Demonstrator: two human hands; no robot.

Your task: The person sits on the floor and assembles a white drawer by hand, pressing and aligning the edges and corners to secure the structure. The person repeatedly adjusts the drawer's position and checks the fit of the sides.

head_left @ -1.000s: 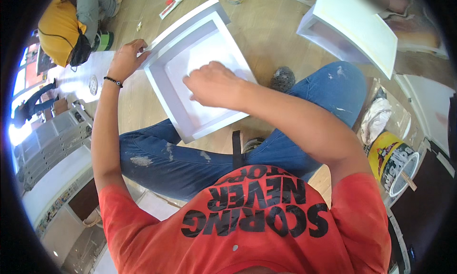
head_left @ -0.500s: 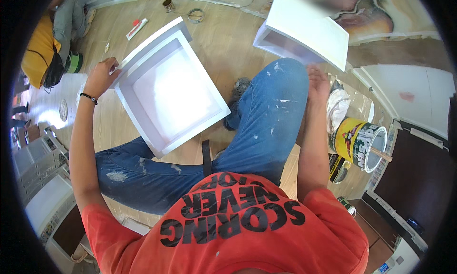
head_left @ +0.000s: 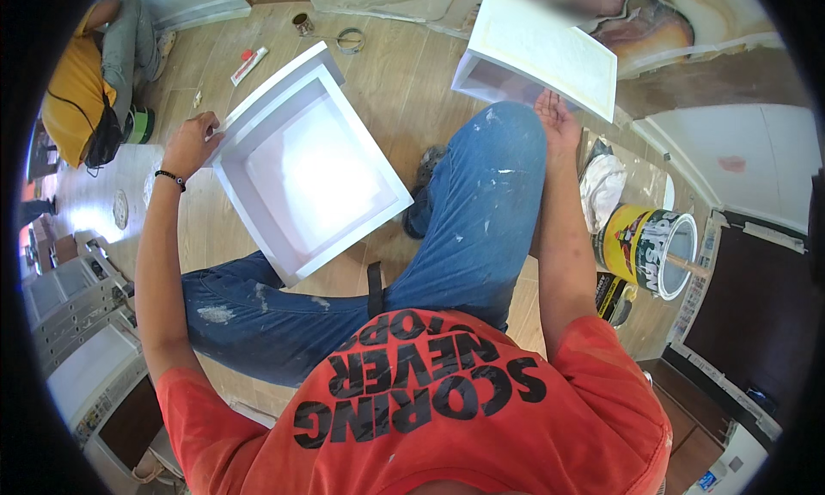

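Observation:
A white drawer [head_left: 391,196] with a wider front panel stands tilted on the floor between my legs, its hollow inside facing me. My left hand [head_left: 191,144] is closed on the end of its front panel, a dark bead bracelet at the wrist. Beyond my raised right knee, a second white drawer [head_left: 543,52] rests with its broad panel facing up. My right hand [head_left: 559,124] is just below that panel's near edge, palm up, fingers stretched out and holding nothing. Whether the fingertips touch the drawer I cannot tell.
On my right stand a yellow-and-green paint bucket [head_left: 640,247] with a stick across it and a crumpled white cloth [head_left: 603,182]. A tube [head_left: 249,66], a small can [head_left: 302,22] and a tape ring [head_left: 350,40] lie ahead. Another person [head_left: 77,108] sits at far left, near a metal ladder [head_left: 77,302].
My right hand has moved forward and slightly left from beside my knee to the second drawer's near edge. My left hand keeps its hold; the view has shifted a little.

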